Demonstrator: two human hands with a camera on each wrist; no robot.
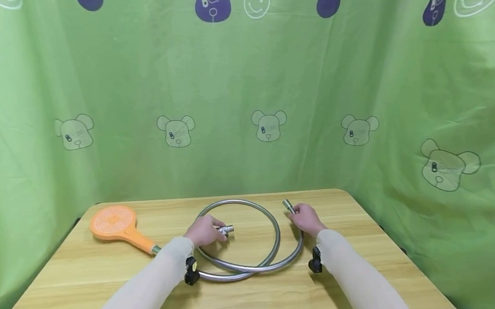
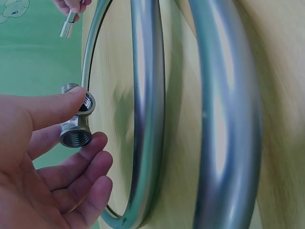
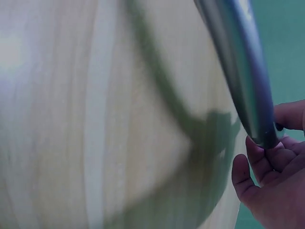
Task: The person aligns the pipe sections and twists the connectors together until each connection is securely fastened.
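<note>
Two grips at once
Mid-frame, my left hand [image 1: 203, 231] pinched the fitting [image 1: 225, 230], openings [image 2: 76, 139] bare; right of center, my right hand [image 1: 308, 219] gripped the hose [image 1: 257, 269], seemingly keeping its tip [image 1: 287, 204] free.

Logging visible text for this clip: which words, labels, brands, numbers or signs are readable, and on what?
"Qee": upper-middle purple bear print, green fabric curtain.
Too small or blurred: lettering on other bear prints.
None readable: orange round shower head, silver metal hose, silver metal tee fitting.
</note>
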